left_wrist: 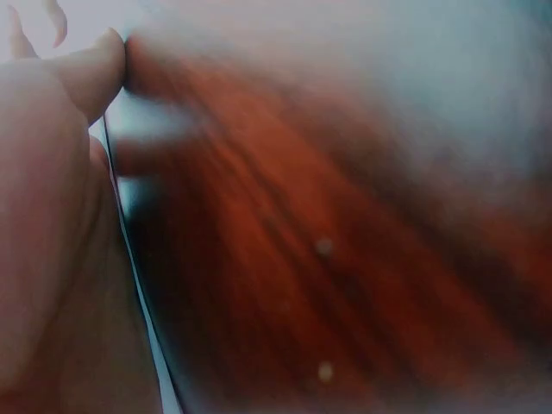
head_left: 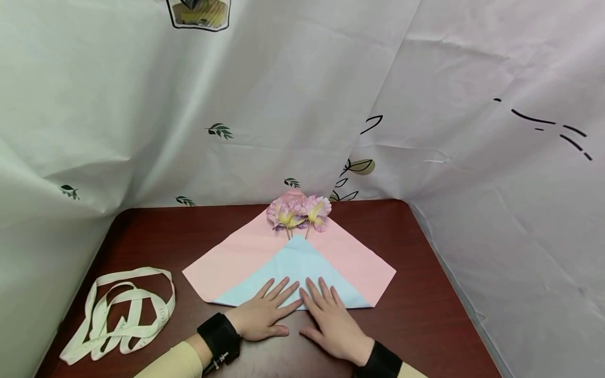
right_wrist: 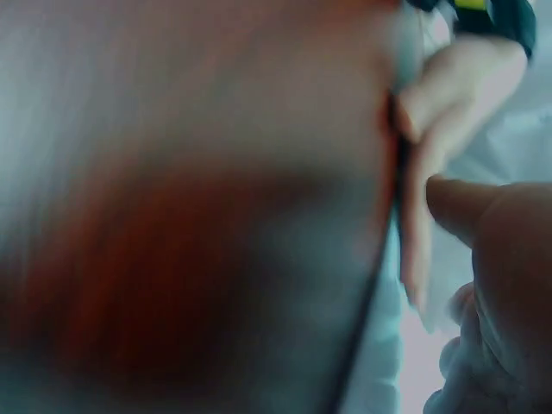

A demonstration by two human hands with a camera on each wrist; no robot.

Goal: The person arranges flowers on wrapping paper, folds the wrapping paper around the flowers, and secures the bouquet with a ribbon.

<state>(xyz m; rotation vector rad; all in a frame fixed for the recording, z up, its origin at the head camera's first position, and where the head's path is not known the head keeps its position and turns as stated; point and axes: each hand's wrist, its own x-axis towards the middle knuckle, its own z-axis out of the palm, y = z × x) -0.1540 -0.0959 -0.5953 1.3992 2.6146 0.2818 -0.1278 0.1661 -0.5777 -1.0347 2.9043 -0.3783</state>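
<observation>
A sheet of wrapping paper, pink point(head_left: 241, 257) on its outer parts and light blue point(head_left: 298, 257) on its folded-up front, lies on the table. Pink and purple flowers with yellow centres point(head_left: 298, 212) rest on its far corner, their stems running under the blue point. My left hand point(head_left: 259, 315) lies with fingers spread over the near folded edge. Beside it, my right hand point(head_left: 333, 325) rests on the same edge, fingers straight. Both thumbs sit on the bare wood in front. In the left wrist view, the left hand point(left_wrist: 43, 207) lies along the paper's edge.
A loosely looped white ribbon point(head_left: 132, 310) with printed letters lies at the left of the dark red-brown table point(head_left: 416, 325). White printed cloth point(head_left: 293, 94) hangs behind the table and along its sides.
</observation>
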